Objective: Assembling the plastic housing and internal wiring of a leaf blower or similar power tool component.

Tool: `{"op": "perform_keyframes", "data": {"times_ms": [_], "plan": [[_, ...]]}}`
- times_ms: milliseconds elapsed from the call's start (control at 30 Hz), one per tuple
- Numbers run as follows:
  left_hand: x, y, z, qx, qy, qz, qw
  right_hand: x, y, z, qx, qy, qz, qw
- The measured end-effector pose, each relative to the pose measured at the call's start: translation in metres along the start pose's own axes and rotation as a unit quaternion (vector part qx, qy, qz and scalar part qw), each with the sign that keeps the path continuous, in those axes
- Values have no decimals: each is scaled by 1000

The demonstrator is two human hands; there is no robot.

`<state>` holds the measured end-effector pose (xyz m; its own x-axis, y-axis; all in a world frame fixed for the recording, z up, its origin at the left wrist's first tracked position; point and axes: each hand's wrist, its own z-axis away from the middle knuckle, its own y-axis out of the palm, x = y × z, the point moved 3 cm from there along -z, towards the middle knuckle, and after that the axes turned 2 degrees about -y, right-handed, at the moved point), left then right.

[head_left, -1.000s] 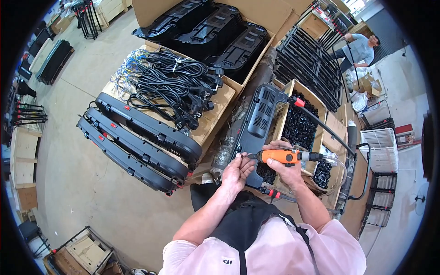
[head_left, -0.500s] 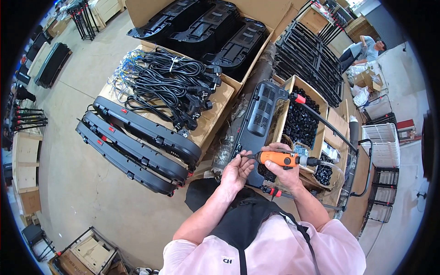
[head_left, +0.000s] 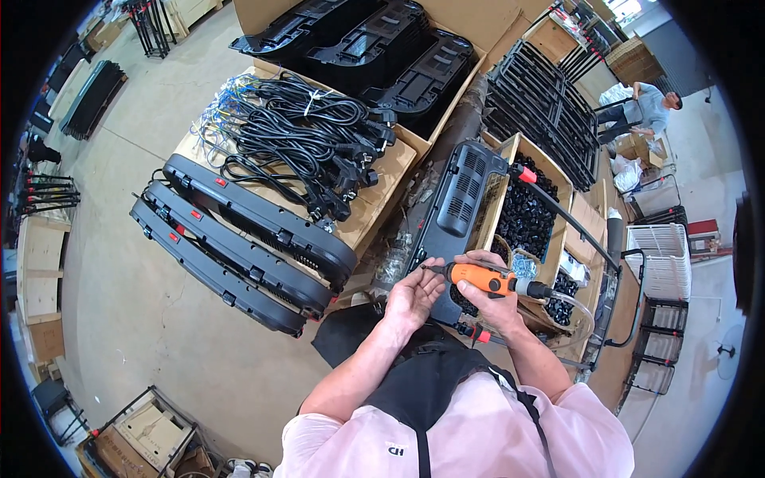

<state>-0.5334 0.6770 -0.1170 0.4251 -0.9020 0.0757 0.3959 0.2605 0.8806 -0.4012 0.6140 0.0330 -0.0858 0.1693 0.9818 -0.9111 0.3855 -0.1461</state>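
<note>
My right hand (head_left: 498, 309) is wrapped round an orange pneumatic screwdriver (head_left: 483, 278), held level with its bit pointing left. A clear hose (head_left: 588, 312) curves away from its rear end. My left hand (head_left: 410, 301) is palm up at the bit, with thumb and fingertips pinched close together there. Whatever is between those fingertips is too small to make out. Beneath and beyond the hands lies a black plastic housing (head_left: 434, 243) with a vented raised cover, beside a black tube frame (head_left: 578, 227) with red end pieces.
Wooden bins (head_left: 516, 151) of small black parts stand on the right. Black power cables (head_left: 291, 135) lie heaped on a cardboard box at left, with several long black housings (head_left: 239, 253) before it. A carton (head_left: 434, 137) of black shells sits behind. Another person (head_left: 649, 111) is at far right.
The view has shifted slightly. Both hands keep the same hold, with the screwdriver's bit still at my left fingertips. The person at far right has changed posture.
</note>
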Motion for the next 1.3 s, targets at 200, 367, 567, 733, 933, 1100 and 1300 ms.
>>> {"op": "perform_keyframes", "data": {"times_ms": [200,367,567,733,933,1100,1300], "plan": [[3,-2,-1,5,8,-5,1000,-5,6,-3,-2,-17,14,1000],[3,-1,-1,-6,3,11,1000,-3,9,-7,5,-16,31,999],[0,-1,3,-15,5,-17,1000,18,23,-21,54,2,139,989],[-1,1,9,-68,5,-53,996,6,30,-26,67,-29,153,986],[4,-4,6,-89,15,-81,993,7,34,-25,60,-29,124,990],[5,13,11,-92,2,-130,987,34,-18,14,-75,-44,43,995],[13,17,9,-54,80,-288,953,3,-117,144,-284,85,-200,934]]}}
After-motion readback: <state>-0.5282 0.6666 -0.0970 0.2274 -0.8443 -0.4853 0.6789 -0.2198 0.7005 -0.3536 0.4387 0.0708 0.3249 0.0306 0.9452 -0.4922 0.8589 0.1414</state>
